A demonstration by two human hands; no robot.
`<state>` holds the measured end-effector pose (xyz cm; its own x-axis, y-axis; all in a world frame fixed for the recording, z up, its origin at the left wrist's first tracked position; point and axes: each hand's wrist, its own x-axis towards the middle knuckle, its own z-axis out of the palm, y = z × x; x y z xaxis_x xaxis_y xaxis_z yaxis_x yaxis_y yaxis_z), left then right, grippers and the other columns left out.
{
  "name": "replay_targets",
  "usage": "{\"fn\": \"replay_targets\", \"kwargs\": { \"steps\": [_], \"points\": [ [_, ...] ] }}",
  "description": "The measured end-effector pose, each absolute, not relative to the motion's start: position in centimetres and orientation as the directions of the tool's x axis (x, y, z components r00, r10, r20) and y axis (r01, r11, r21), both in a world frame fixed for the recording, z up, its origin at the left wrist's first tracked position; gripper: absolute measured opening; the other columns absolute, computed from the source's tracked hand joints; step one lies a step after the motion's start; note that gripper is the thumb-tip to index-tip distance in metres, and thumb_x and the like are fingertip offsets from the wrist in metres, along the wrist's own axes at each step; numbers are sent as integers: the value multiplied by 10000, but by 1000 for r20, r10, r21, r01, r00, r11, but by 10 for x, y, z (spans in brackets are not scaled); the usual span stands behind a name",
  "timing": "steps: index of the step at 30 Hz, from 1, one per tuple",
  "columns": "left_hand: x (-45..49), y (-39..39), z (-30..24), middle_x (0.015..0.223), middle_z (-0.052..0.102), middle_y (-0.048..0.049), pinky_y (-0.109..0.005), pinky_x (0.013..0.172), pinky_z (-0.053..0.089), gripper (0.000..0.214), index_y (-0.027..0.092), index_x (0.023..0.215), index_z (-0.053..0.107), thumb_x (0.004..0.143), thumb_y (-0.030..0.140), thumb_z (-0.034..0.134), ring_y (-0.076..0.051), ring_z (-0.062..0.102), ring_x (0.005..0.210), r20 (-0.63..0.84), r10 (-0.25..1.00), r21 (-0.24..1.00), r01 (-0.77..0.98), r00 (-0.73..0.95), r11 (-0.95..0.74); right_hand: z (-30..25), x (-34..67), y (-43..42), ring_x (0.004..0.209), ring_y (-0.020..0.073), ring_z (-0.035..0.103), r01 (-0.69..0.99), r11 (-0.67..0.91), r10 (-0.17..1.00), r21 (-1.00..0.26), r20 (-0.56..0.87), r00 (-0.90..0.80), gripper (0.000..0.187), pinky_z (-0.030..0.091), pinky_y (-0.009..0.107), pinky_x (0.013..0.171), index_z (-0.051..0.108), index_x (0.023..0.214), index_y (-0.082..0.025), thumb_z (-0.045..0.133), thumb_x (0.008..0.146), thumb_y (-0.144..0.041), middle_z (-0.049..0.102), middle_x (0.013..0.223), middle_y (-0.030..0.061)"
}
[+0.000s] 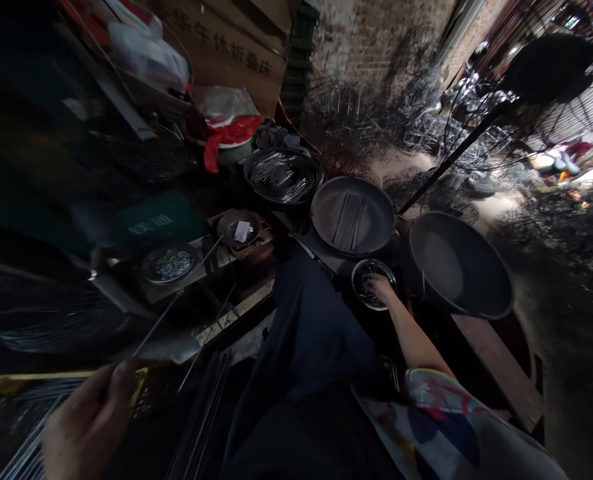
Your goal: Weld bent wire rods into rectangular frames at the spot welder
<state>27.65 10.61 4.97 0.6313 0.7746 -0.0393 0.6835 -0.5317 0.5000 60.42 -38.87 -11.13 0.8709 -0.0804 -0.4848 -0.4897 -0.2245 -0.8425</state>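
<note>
At the lower left, my left hand [89, 421] is closed, thumb pressed over the fingers, around a thin metal rod [157, 328] that slants up and away from it. My right hand [379, 287] is down inside a small round metal bowl [371, 307] of dark, shiny small pieces. Its fingers are bent together among them, and their tips are hard to see. Just beyond the bowl, a wide shallow pan [321, 217] holds a bundle of thin dark rods [349, 223]. Another wide pan [456, 267] is on the right.
Coiled metal pieces fill a round basin [282, 177]. On the left are a dish of small bright pieces [171, 265] and a small bowl with white paper [242, 231]. A yellow crate [21, 380] holds rods. Wire piles [361, 107] lie before the brick wall, near a dark stand [451, 163].
</note>
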Motion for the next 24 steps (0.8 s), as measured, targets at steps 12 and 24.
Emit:
{"fn": "replay_targets", "kwargs": {
  "steps": [12, 24],
  "points": [
    [293, 100, 49, 542, 593, 26, -200, 517, 387, 273, 201, 753, 632, 811, 424, 487, -139, 539, 505, 47, 652, 626, 486, 756, -609, -47, 607, -315, 769, 202, 708, -271, -315, 195, -910, -341, 919, 283, 551, 294, 648, 582, 950, -190, 668, 732, -348, 706, 854, 50],
    [350, 134, 22, 829, 697, -180, -335, 684, 396, 335, 165, 930, 653, 951, 370, 389, -306, 669, 783, -114, 589, 329, 590, 800, -738, -18, 575, -235, 545, 194, 583, 215, -664, 556, -716, -279, 783, 432, 431, 296, 531, 689, 762, -183, 613, 730, -607, 645, 601, 24]
  ]
}}
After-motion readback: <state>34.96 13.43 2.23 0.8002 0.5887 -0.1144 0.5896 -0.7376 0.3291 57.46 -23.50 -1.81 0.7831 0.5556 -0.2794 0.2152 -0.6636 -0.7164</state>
